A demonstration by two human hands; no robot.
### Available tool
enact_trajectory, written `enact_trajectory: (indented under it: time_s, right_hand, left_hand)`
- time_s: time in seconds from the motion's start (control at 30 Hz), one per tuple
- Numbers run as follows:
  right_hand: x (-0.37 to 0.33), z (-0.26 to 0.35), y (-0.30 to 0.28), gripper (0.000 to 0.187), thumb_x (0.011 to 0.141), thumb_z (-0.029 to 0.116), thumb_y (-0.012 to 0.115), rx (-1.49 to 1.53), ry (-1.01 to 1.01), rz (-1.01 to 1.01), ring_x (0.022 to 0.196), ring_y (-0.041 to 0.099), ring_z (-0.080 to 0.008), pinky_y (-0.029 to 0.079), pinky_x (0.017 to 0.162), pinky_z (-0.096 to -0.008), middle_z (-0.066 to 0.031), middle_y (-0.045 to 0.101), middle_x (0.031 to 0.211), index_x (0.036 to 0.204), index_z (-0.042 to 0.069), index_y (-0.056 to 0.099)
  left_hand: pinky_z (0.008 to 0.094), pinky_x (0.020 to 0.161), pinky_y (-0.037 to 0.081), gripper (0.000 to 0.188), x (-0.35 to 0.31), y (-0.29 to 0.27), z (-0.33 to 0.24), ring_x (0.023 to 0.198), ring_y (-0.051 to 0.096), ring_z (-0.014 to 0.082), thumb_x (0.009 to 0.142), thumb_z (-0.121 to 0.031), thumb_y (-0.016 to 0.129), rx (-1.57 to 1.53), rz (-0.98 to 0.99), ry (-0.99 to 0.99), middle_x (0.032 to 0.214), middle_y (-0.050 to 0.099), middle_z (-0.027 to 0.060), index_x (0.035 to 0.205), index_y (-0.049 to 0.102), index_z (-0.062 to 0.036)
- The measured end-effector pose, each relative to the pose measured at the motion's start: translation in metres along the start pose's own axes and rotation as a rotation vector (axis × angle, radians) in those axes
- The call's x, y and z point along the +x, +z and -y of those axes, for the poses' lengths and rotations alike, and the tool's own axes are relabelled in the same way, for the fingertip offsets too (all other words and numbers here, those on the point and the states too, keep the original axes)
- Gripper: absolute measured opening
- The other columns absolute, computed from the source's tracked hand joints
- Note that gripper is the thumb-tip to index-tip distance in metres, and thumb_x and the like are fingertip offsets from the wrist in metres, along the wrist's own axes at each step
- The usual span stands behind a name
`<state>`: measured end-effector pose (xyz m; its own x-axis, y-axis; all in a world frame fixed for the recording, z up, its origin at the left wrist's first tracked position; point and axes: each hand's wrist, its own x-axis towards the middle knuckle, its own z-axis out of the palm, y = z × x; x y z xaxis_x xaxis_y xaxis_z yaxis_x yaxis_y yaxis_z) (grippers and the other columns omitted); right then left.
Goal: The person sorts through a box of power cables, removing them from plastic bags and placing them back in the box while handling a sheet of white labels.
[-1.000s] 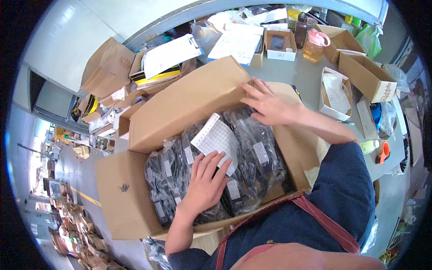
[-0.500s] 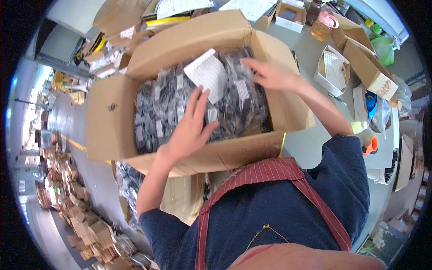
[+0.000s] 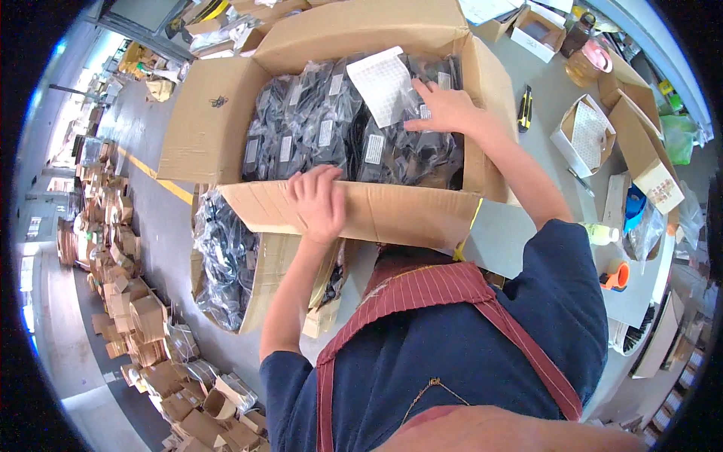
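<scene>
An open cardboard carton (image 3: 212, 120) stands before me, filled with dark items in clear plastic bags (image 3: 301, 124), several with small white labels. A white patterned sheet (image 3: 380, 87) lies on top of the bags. My left hand (image 3: 319, 202) is closed over the carton's near flap (image 3: 399, 211), fingers curled at its folded edge. Inside the carton at the right, my right hand (image 3: 446, 109) rests on the bags with thumb and fingers apart, close beside the sheet. Whether its fingertips touch the sheet I cannot tell.
On the grey table (image 3: 527, 166) to the right lie a utility knife (image 3: 525, 108), a white box (image 3: 584, 134), a jar with a pink lid (image 3: 587, 62) and an orange tape dispenser (image 3: 615, 275). A second carton of bagged items (image 3: 224, 260) stands lower left. Cardboard piles (image 3: 151, 316) line the floor.
My left hand has moved from the bags and sheet back to the near flap. My right hand is nearer the sheet. The whole view has shifted, with the carton higher in it.
</scene>
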<state>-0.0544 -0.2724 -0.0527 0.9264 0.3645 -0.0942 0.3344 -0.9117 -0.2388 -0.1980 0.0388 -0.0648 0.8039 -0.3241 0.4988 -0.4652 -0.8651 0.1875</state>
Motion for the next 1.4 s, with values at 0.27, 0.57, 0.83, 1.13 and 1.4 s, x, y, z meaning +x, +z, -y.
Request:
enact_trajectory:
  time_s: [0.27, 0.57, 0.83, 1.13, 1.4]
  right_hand:
    - [-0.002, -0.006, 0.003, 0.076, 0.071, 0.027, 0.075, 0.341, -0.028, -0.135, 0.104, 0.064, -0.0402, 0.051, 0.088, -0.0466, -0.0227, 0.057, 0.127, 0.136, 0.007, 0.039]
    - [-0.027, -0.007, -0.006, 0.043, 0.052, 0.0, 0.059, 1.112, 0.217, -0.24, 0.07, 0.055, -0.0175, 0.042, 0.056, -0.0287, -0.0049, 0.056, 0.079, 0.094, 0.005, 0.059]
    - [-0.038, 0.031, -0.059, 0.054, 0.038, -0.008, 0.049, 1.543, 0.111, -0.849, 0.071, 0.062, -0.0168, 0.05, 0.065, -0.0229, -0.0069, 0.064, 0.082, 0.09, 0.0, 0.059]
    - [0.035, 0.07, -0.036, 0.034, 0.049, 0.007, 0.06, 1.899, -0.192, -0.329, 0.097, 0.065, -0.0358, 0.053, 0.088, -0.0422, -0.0065, 0.052, 0.083, 0.081, 0.008, 0.049]
    - [0.037, 0.085, 0.002, 0.054, 0.055, 0.003, 0.06, 1.223, 0.067, 0.212, 0.093, 0.063, -0.0211, 0.049, 0.081, -0.0268, -0.0112, 0.065, 0.1, 0.109, -0.004, 0.062]
  left_hand:
    - [0.0545, 0.109, 0.022, 0.08, -0.021, 0.049, 0.004, 0.131, 0.04, 0.0372, 0.09, -0.062, 0.052, 0.075, -0.214, 0.215, 0.136, 0.047, 0.0191, 0.136, 0.045, 0.0034]
    - [0.0505, 0.108, 0.022, 0.072, -0.03, 0.058, 0.015, 0.127, 0.045, 0.034, 0.086, -0.055, 0.062, -0.038, -0.217, 0.332, 0.132, 0.053, 0.0147, 0.132, 0.053, -0.0012]
    - [0.0394, 0.098, 0.04, 0.057, 0.004, 0.034, 0.044, 0.112, 0.057, 0.0219, 0.095, -0.051, 0.052, -0.089, -0.211, 0.552, 0.124, 0.062, 0.0089, 0.128, 0.062, -0.006]
    - [0.0349, 0.089, 0.051, 0.04, 0.089, -0.018, 0.071, 0.102, 0.064, 0.0208, 0.091, -0.028, 0.067, -0.966, 0.857, 0.22, 0.115, 0.067, 0.0105, 0.121, 0.064, -0.0018]
    - [0.033, 0.093, 0.05, 0.033, 0.189, 0.013, 0.122, 0.103, 0.066, 0.0198, 0.091, -0.024, 0.067, -0.894, 0.72, 0.023, 0.111, 0.07, 0.0108, 0.116, 0.067, -0.003]
